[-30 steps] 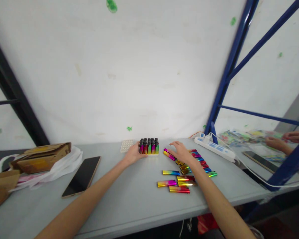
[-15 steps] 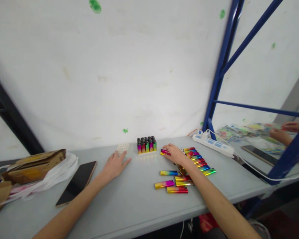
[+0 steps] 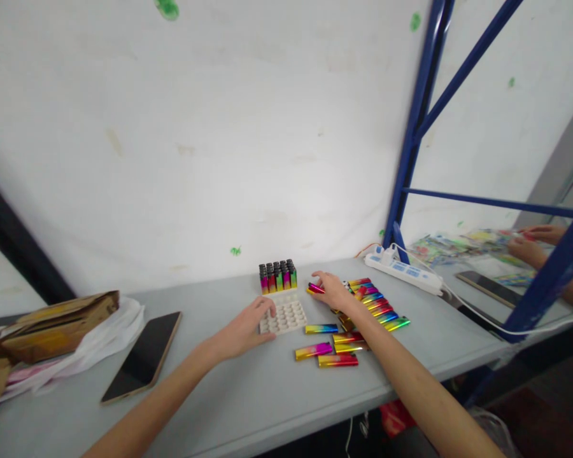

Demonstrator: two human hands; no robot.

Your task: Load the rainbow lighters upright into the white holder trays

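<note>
A white tray with rows of holes [image 3: 289,316] lies on the grey table, and my left hand [image 3: 248,326] grips its left edge, thumb below and fingers at the top. Directly behind it several metallic rainbow lighters [image 3: 277,277] stand upright in another white tray, black tops up. My right hand [image 3: 333,291] pinches a red and yellow lighter [image 3: 316,289] at the near end of a loose pile of lighters [image 3: 381,306]. Several more lie flat nearer the table's front, among them a blue and yellow lighter [image 3: 321,329] and a purple and yellow lighter [image 3: 314,351].
A dark phone [image 3: 143,356] lies left of my left arm, beside a cardboard box [image 3: 57,324] and a white plastic bag [image 3: 93,337]. A white power strip [image 3: 403,272] stands at the blue rack post [image 3: 413,137]. Another person's hands [image 3: 535,248] appear at far right.
My left hand has brought the holed tray rightward and nearer, from beside the standing lighters to in front of them. The right hand stays at the pile with its lighter.
</note>
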